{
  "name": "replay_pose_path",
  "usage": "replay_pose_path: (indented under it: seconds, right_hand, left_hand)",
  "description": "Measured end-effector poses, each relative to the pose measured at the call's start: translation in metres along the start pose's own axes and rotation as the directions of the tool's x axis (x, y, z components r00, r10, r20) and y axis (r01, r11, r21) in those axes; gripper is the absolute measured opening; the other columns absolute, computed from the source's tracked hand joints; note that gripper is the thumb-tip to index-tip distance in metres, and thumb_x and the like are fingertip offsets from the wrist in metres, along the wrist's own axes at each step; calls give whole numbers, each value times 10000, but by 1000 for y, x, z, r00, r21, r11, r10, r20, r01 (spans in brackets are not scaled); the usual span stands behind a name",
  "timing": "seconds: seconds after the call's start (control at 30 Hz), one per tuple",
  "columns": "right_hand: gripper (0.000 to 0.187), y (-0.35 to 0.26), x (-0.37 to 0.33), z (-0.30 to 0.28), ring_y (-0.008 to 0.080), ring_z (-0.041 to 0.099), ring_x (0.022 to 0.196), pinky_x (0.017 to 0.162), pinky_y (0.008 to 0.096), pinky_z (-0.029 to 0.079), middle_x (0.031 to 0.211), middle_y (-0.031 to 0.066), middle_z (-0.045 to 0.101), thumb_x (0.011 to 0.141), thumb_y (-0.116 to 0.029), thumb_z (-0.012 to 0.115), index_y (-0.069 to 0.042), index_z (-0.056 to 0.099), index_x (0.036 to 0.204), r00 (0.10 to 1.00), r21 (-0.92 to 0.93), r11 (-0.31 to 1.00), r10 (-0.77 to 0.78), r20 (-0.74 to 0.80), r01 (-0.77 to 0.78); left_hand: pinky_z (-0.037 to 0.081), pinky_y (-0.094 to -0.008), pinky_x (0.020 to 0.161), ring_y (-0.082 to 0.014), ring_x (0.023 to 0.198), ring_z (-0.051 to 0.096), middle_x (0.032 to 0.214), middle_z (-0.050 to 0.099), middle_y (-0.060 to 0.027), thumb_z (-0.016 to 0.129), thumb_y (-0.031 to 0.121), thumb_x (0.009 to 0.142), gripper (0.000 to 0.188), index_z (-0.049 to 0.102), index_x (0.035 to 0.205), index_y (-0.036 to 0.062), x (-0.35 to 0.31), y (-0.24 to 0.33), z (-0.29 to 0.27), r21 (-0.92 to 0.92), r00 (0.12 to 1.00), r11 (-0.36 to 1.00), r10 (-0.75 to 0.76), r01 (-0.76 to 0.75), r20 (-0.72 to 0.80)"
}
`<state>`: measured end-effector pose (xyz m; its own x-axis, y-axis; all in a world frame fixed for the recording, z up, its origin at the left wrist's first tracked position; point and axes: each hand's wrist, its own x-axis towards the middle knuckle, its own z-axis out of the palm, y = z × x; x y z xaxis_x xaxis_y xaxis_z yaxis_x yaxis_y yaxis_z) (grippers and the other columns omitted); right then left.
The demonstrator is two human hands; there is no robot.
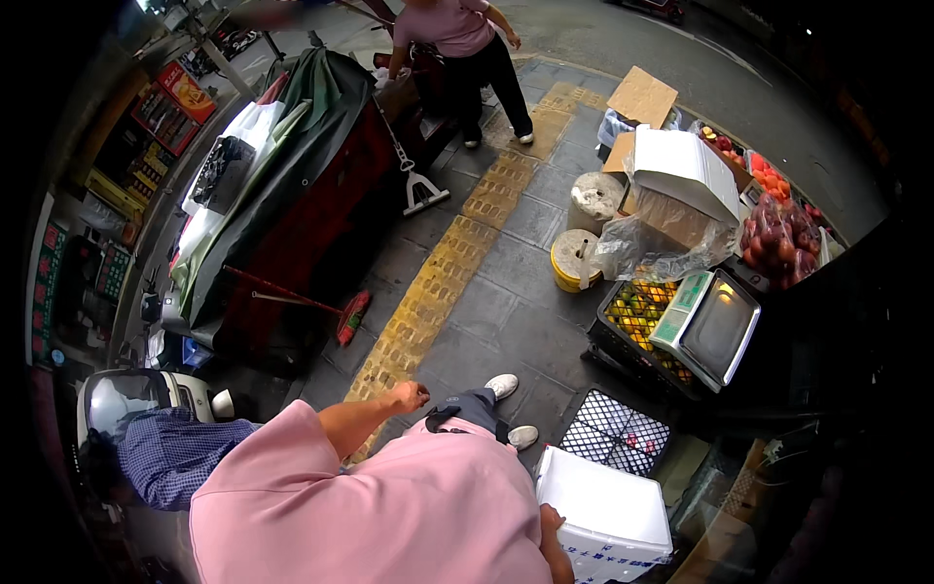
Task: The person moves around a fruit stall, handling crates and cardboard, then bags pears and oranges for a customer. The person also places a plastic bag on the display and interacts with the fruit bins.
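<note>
The right grip, part-curled, touches the white foam box's edge, perhaps steadying it; clasping can't be confirmed. The left grip is loosely curled, contents unclear. Beyond the box, a weighing scale tops a citrus crate, presumably for handy height.

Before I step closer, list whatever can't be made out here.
In the head view:
Left hand: seen small, with the palm hidden; whether it holds anything is unclear.
Right hand: at the side of the white box, too small to judge its grip.
Standing person: head cut off by the upper edge.
Green cover: hides what lies under it.
Scale: hides part of the crate.
</note>
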<state>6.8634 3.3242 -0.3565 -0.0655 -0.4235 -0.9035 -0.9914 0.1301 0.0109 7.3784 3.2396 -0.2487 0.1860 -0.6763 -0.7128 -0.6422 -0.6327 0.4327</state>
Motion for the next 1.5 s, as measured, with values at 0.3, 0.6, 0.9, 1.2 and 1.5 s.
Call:
replay_pose_path:
  seconds: [0.3,0.6,0.9,1.2,1.5]
  right_hand:
    - [386,-65,71,-60,295,617,1111,1029,577,270,1168,100,669,921,-357,515,-106,663,1174,961,160,961,-196,-193,227]
    - [355,-246,99,-230,276,615,1005,925,525,312,1076,98,657,906,-300,535,-64,653,1144,874,205,856,-433,-219,475]
    - [326,-386,127,-327,257,613,900,820,473,355,984,97,645,892,-243,555,-21,644,1113,850,200,829,-488,-199,523]
    - [299,-483,173,-419,238,611,794,716,421,397,891,96,633,877,-186,575,22,634,1083,850,187,829,-510,-129,526]
    - [274,-571,244,-548,219,609,689,612,368,440,799,94,621,862,-129,595,65,624,1053,827,132,818,-561,-24,559]
  left_hand:
    - [537,-427,822,-333,924,690,951,728,-160,582,303,865,339,717,1079,77,-8,-14,-7,-42,995,999,15,-19,-99]
    - [520,-445,910,-347,1035,665,1063,714,-170,573,301,848,349,722,1092,101,34,-57,-21,-157,984,982,-123,102,-131]
    - [519,-439,917,-337,1044,666,1063,716,-165,573,311,840,341,733,1063,109,115,-75,-91,-330,960,941,-158,76,-230]
    - [513,-436,922,-324,1061,659,1091,715,-136,571,326,841,342,730,1071,129,151,-97,-141,-435,910,875,-338,211,-238]
    - [509,-434,943,-324,1095,649,1122,706,-137,557,337,858,361,723,1122,156,188,-47,-186,-639,768,679,-605,362,-207]
